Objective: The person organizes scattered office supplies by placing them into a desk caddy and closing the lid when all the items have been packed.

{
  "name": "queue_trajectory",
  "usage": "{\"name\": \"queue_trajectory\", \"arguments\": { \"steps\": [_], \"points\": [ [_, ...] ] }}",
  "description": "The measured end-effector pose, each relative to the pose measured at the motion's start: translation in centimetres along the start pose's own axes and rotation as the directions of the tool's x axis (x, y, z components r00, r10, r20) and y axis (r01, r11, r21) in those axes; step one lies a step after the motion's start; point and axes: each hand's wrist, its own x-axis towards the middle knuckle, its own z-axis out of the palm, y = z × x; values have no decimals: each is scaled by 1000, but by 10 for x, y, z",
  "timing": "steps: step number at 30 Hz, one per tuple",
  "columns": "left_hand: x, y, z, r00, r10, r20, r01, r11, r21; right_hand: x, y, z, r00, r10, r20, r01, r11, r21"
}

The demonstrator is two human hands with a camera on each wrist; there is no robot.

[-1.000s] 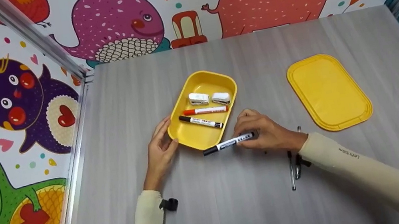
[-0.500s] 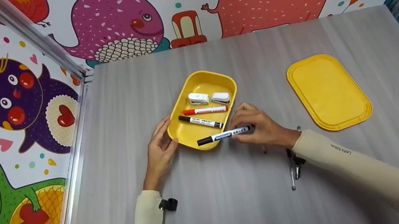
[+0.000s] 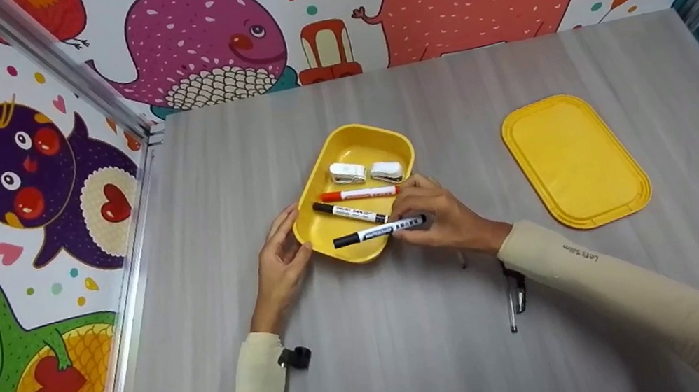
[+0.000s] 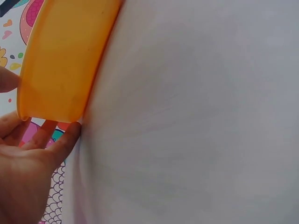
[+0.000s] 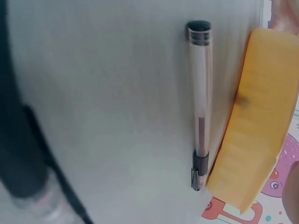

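A yellow box (image 3: 374, 141) stands open-topped on the table. Inside it lie two white mini staplers (image 3: 348, 173), an orange-capped marker (image 3: 360, 193) and a black-capped marker (image 3: 350, 213). My left hand (image 3: 280, 271) rests against the box's near-left corner, its fingers (image 4: 65, 145) touching the outer wall. Between thumb and fingers, my right hand (image 3: 442, 216) pinches a second black marker (image 3: 366, 234), whose capped end is over the near part of the box. In the right wrist view a clear pen (image 5: 201, 98) lies beside the box wall; the pinched marker is not seen there.
A yellow lid (image 3: 577, 161) lies flat to the right. More pens (image 3: 513, 318) lie below the right forearm, partly covered by it. A blurred dark pen-like object (image 5: 23, 140) fills the left edge of the right wrist view. Printed walls border the grey table (image 3: 384, 360).
My right hand has moved left and slightly away from me, bringing the black marker from beside the box's near rim to over the box. The left hand stays against the corner.
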Motion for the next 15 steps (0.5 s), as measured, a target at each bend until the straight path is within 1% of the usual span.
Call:
{"name": "queue_trajectory", "arguments": {
  "steps": [3, 5, 9, 15],
  "points": [
    [1, -1, 0, 1000, 5, 5, -5, 1000, 0, 4, 1, 2, 999, -40, -15, 39, 999, -12],
    [1, -1, 0, 1000, 3, 7, -3, 1000, 0, 7, 2, 3, 998, -53, -19, 53, 998, -20],
    [0, 0, -1, 1000, -1, 4, 1, 1000, -4, 11, 4, 3, 999, -47, -15, 46, 999, -28],
    [0, 0, -2, 1000, 7, 8, -7, 1000, -3, 16, 12, 5, 999, -45, -8, 44, 997, -65]
  ]
}}
